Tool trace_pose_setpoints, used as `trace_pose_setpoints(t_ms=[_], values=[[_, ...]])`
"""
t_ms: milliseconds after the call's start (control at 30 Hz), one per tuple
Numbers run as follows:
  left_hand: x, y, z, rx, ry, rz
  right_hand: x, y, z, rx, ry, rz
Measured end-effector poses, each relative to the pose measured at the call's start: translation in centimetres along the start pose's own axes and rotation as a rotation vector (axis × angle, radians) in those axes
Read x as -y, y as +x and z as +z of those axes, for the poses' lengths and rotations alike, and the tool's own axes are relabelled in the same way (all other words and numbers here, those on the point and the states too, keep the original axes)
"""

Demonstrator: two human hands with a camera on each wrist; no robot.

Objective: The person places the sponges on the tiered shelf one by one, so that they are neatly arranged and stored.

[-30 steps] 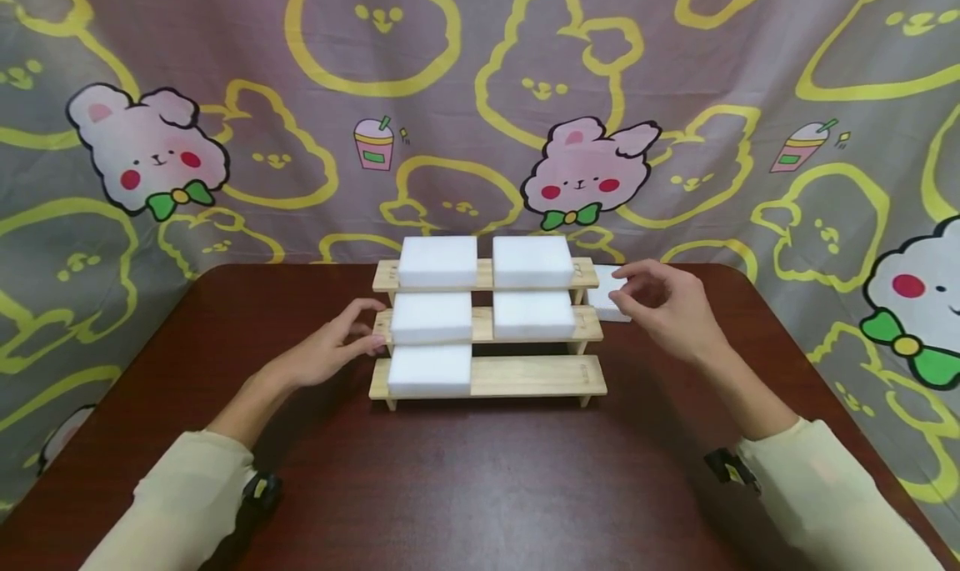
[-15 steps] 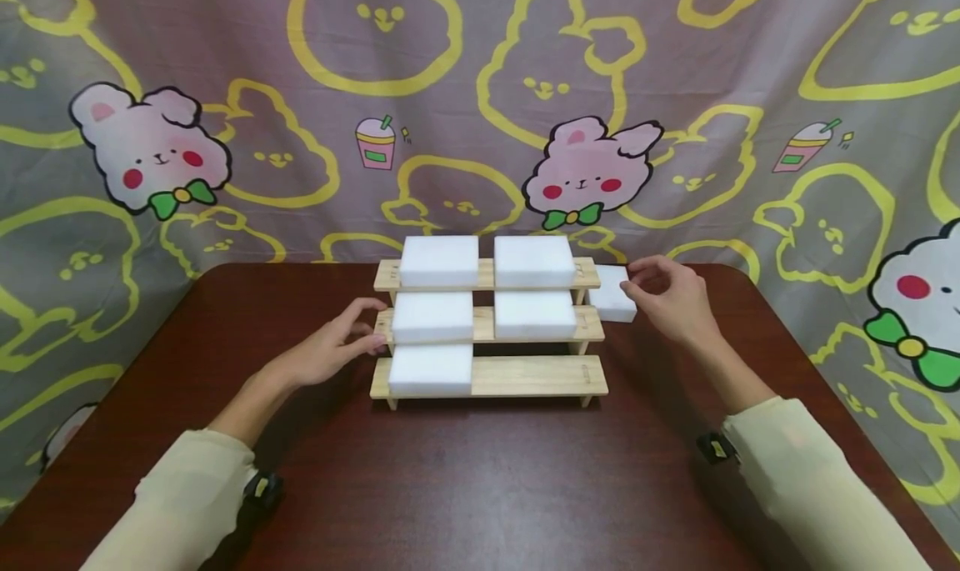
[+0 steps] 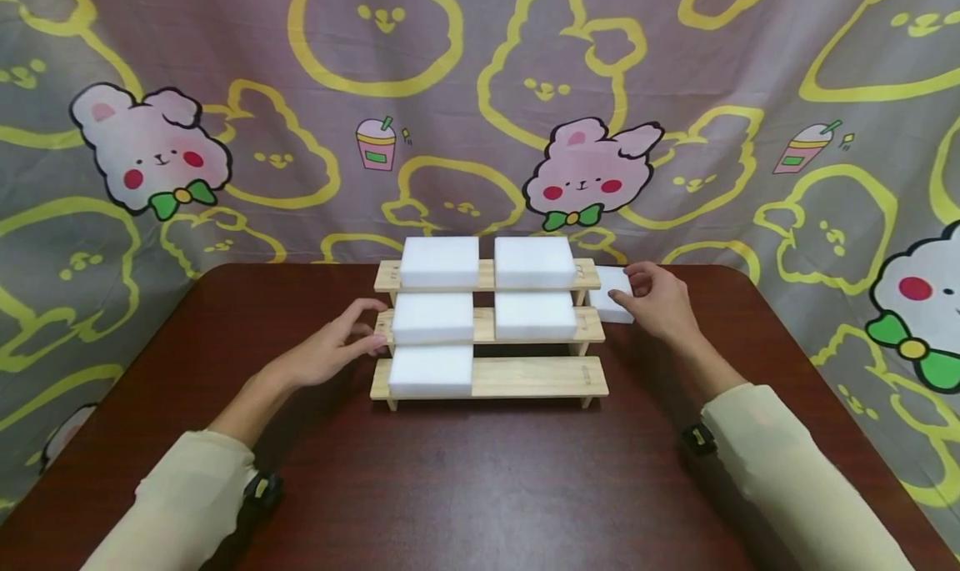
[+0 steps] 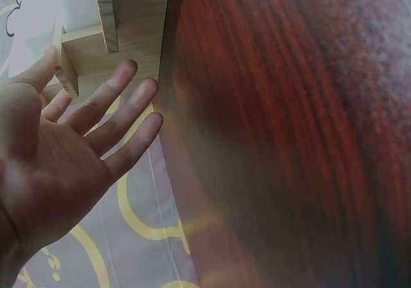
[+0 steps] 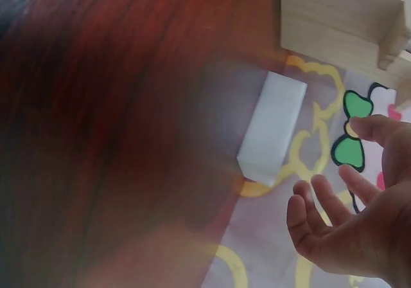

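Note:
A three-tier wooden display stand (image 3: 536, 377) stands mid-table with white foam blocks on its steps. Two blocks are on the top step, two on the middle step, and one foam block (image 3: 431, 371) lies at the left of the lowest step. My left hand (image 3: 330, 346) holds the middle step's left end between thumb and index finger; its other fingers (image 4: 122, 130) are spread. Behind the stand's right end, another foam block (image 3: 611, 294) lies on the table. My right hand (image 3: 663, 303) hovers over that block, thumb and fingers apart; a gap shows in the right wrist view.
The dark reddish-brown table (image 3: 480, 488) reaches back to a patterned curtain (image 3: 450, 79) with rabbit drawings. The lowest step's right half is bare wood. A black wrist device (image 3: 262, 489) sits at the left sleeve, another wrist device (image 3: 700, 439) at the right.
My right hand first shifted right and its arm came inward; now the hand is slightly left again, with the thumb over the loose block. My left hand and the stand stay put.

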State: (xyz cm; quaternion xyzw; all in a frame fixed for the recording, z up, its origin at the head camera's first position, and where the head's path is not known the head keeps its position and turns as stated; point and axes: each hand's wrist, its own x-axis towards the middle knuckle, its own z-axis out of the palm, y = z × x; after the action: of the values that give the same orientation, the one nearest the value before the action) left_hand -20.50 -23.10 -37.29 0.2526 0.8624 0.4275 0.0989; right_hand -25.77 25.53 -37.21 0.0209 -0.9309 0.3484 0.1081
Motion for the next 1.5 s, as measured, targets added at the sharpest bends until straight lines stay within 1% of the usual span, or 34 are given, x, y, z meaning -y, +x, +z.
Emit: trace_pose_setpoints(t_ms=[133, 300, 500, 767, 1000, 1167, 1300, 1500], values=[[0.0, 0.0, 0.0, -0.002, 0.001, -0.006, -0.2, 0.4, 0.9, 0.022, -0.018, 0.021], [0.1, 0.0, 0.0, 0.0, -0.003, 0.0, -0.2, 0.7, 1.8, 0.039, -0.079, 0.02], [0.0, 0.0, -0.1, 0.0, -0.005, 0.0, 0.3, 0.8, 2.4, 0.037, -0.171, 0.024], [0.1, 0.0, -0.1, 0.005, -0.01, 0.001, 0.0, 1.2, 2.9, 0.043, -0.247, 0.061], [0.0, 0.0, -0.1, 0.005, -0.017, 0.003, -0.4, 1.3, 2.4, 0.069, -0.24, 0.074], [0.0, 0.0, -0.1, 0.005, -0.011, 0.004, -1.2, 1.2, 1.9, 0.079, -0.18, 0.031], [0.0, 0.0, -0.1, 0.002, -0.011, 0.007, -1.8, 1.2, 1.5, 0.084, -0.139, -0.022], [-0.1, 0.1, 0.1, -0.001, -0.034, 0.018, -2.3, 1.1, 1.1, 0.099, -0.14, -0.03]])
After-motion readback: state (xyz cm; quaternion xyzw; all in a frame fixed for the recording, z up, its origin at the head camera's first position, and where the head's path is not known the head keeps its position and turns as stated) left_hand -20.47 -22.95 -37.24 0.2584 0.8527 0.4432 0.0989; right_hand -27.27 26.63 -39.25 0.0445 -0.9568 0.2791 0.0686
